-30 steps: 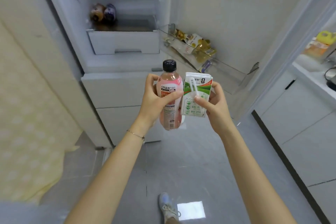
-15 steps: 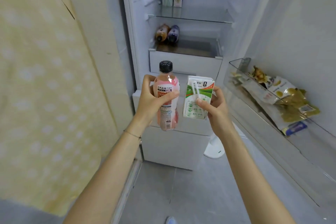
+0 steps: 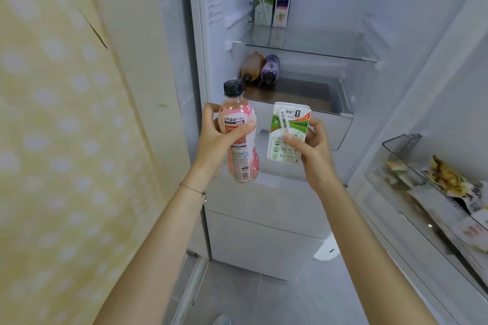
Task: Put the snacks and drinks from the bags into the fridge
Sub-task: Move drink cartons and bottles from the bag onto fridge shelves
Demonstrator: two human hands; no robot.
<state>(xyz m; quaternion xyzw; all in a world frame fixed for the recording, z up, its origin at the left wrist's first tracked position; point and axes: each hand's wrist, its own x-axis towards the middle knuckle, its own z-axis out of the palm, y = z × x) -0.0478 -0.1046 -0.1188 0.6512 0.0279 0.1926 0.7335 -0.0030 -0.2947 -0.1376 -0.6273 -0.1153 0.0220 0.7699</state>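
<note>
Fingers (image 3: pixel 210 111) wrapped round pink bottle (image 3: pixel 237 116) and green-white carton (image 3: pixel 299 125), before the open fridge (image 3: pixel 264 232).
Left hand (image 3: pixel 219 145) grips the bottle, labelled 元气森林, black cap up; right hand (image 3: pixel 314 152) pinches the carton, marked "100", straw attached. 2 cartons (image 3: pixel 273 8) stand on a shelf (image 3: pixel 317 43) inside.

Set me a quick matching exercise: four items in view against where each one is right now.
Items:
1 pink bottle
2 nearest green carton
3 purple bottle
4 snack packets

Places:
A in the door bin
B in the left hand
C lying on the lower fridge shelf
D in the right hand

Pairs: 1-B, 2-D, 3-C, 4-A.
</note>
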